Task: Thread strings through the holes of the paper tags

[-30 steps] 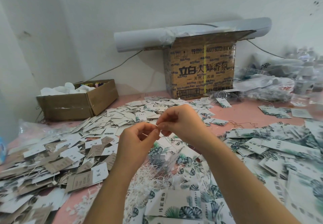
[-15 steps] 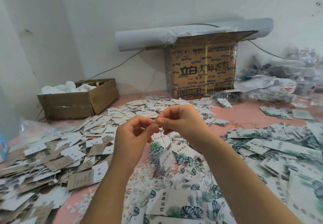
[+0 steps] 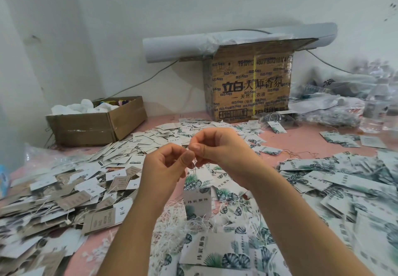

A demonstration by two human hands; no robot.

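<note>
White string [image 3: 194,166], fine as thread, is pinched between the fingertips of both hands above a pink worktop [image 3: 301,144], the left hand [image 3: 163,168] and right hand [image 3: 221,148] curled and meeting almost thumb to thumb. A paper tag [image 3: 197,199] hangs just below them on that string, slightly blurred, its hole too small to make out. The threading of this tag appears done or nearly so, with the loop being drawn or tied. The next move likely calls for a short, gentle pull that spares the hole. The tag is white card printed with green fronds and dark characters; matching tags [image 3: 344,178] lie heaped to the right, loose strings [image 3: 172,224] beneath.
</note>
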